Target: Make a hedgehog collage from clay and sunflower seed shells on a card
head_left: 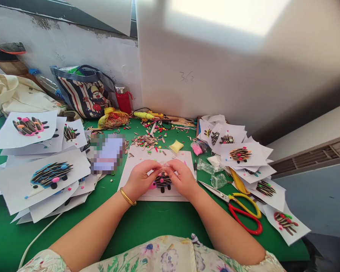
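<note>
My left hand (143, 177) and my right hand (183, 177) meet over a sheet of white paper (136, 166). Both are closed, pinching what looks like a small clear plastic wrapper (165, 164) between thumbs and fingers; its contents, if any, cannot be made out. Just below the fingertips, partly covered by them, a hedgehog picture (163, 182) lies on the paper, with dark seed spines, a pink face, coloured dots and black feet. Beyond the hands are a yellow clay packet (176, 146) and a pile of sunflower seeds (144, 141).
Stacked hedgehog pictures stand left (45, 189) and right (243, 155). Scissors (238, 207), a pen (195, 170), empty wrappers (218, 180) and a pink clay packet (197, 148) lie at right. A blurred phone (107, 155), striped bag (82, 92) and red flask (122, 99) are leftward.
</note>
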`<state>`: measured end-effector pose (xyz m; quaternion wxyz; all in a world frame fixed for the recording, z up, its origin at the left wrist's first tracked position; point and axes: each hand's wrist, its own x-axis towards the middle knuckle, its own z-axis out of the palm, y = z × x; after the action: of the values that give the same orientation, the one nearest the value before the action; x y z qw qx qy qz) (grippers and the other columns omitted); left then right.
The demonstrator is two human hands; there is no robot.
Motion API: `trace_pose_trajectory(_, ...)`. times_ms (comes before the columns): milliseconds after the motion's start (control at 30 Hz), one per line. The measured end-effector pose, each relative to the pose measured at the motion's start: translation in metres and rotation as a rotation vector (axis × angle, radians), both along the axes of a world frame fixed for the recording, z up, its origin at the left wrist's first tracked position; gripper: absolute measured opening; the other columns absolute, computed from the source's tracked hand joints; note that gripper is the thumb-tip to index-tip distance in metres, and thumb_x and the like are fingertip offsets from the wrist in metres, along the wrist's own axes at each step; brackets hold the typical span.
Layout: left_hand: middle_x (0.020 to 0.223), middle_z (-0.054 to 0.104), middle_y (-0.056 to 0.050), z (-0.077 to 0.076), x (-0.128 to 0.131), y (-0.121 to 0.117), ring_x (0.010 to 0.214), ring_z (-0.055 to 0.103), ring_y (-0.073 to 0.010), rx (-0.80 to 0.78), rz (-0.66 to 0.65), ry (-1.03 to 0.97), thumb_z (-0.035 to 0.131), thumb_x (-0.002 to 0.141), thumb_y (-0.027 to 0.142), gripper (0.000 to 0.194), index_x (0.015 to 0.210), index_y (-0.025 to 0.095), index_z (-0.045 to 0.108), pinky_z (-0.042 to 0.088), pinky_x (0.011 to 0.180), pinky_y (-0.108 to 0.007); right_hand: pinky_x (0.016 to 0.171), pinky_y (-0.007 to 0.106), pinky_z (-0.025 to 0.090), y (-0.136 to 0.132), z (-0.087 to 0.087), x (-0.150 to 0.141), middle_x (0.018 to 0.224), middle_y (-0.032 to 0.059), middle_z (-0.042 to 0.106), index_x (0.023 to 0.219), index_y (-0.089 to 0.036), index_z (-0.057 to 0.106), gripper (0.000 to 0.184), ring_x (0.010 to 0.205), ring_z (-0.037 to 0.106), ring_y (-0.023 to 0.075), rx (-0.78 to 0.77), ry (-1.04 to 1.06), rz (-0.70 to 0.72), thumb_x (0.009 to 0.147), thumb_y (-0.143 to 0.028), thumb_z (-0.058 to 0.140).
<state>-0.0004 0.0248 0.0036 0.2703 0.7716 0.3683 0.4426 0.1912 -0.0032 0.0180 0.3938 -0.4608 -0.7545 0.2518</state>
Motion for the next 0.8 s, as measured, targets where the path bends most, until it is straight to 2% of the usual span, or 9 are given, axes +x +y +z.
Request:
trace_pose_trajectory(100, 0.087, 0.072, -0.003, 0.002, 0.001, -0.001, 0.081, 0.065, -0.0169, 0.013, -0.025, -0.049, 0.062, 0.091, 0.031, 0.012, 0.094, 0.024, 0.07, 0.052, 0.077, -0.03, 0.08, 0.032, 0.048, -0.001, 0.0, 0.002, 0.095, 0.0038, 0.065, 0.103, -0.022, 0.059, 0.024, 0.09, 0.06, 0.0189, -0.134, 0.102, 0.037, 0.097, -0.043, 0.048)
trace_pose_trajectory(233, 0.094, 0.074, -0.005, 0.007, 0.003, -0.004, 0.086, 0.066, -0.0171, 0.045, -0.075, -0.014, 0.06, 0.092, 0.028, 0.017, 0.102, 0.025, 0.073, 0.052, 0.08, -0.031, 0.073, 0.03, 0.048, -0.001, -0.001, 0.006, 0.081, -0.0007, 0.061, 0.096, -0.022, 0.056, 0.022, 0.078, 0.058, 0.0164, -0.258, 0.251, 0.056, 0.094, -0.044, 0.052)
trace_pose_trajectory(367, 0.095, 0.076, -0.004, 0.012, 0.008, -0.008, 0.085, 0.068, -0.018, -0.034, -0.05, 0.059, 0.063, 0.09, 0.032, 0.019, 0.105, 0.028, 0.075, 0.053, 0.079, -0.031, 0.07, 0.029, 0.047, 0.001, -0.001, 0.008, 0.074, -0.0025, 0.057, 0.086, -0.022, 0.054, 0.017, 0.072, 0.057, 0.0156, -0.258, 0.32, 0.022, 0.088, -0.039, 0.058)
trace_pose_trajectory(567, 0.084, 0.076, -0.004, 0.02, 0.02, -0.018, 0.075, 0.068, -0.0192, -0.188, 0.073, -0.035, 0.066, 0.084, 0.04, 0.02, 0.089, 0.024, 0.077, 0.055, 0.068, -0.029, 0.075, 0.032, 0.05, -0.001, 0.0, 0.011, 0.082, -0.0003, 0.061, 0.085, -0.022, 0.054, 0.013, 0.079, 0.061, 0.0173, -0.224, 0.374, 0.056, 0.082, -0.033, 0.06)
trace_pose_trajectory(667, 0.084, 0.076, -0.004, 0.024, 0.021, -0.024, 0.076, 0.068, -0.0194, -0.155, 0.084, -0.033, 0.066, 0.084, 0.042, 0.022, 0.088, 0.023, 0.077, 0.055, 0.07, -0.03, 0.074, 0.032, 0.05, -0.005, 0.001, 0.01, 0.082, -0.0008, 0.061, 0.085, -0.023, 0.054, 0.013, 0.077, 0.061, 0.0172, -0.23, 0.385, 0.054, 0.08, -0.032, 0.061)
trace_pose_trajectory(800, 0.09, 0.076, -0.004, 0.027, 0.018, -0.033, 0.081, 0.068, -0.0187, 0.005, 0.097, 0.055, 0.062, 0.089, 0.039, 0.021, 0.095, 0.024, 0.076, 0.053, 0.075, -0.031, 0.069, 0.031, 0.049, -0.01, 0.007, 0.007, 0.076, -0.0019, 0.059, 0.083, -0.023, 0.053, 0.014, 0.072, 0.06, 0.0169, -0.254, 0.429, 0.075, 0.078, -0.033, 0.061)
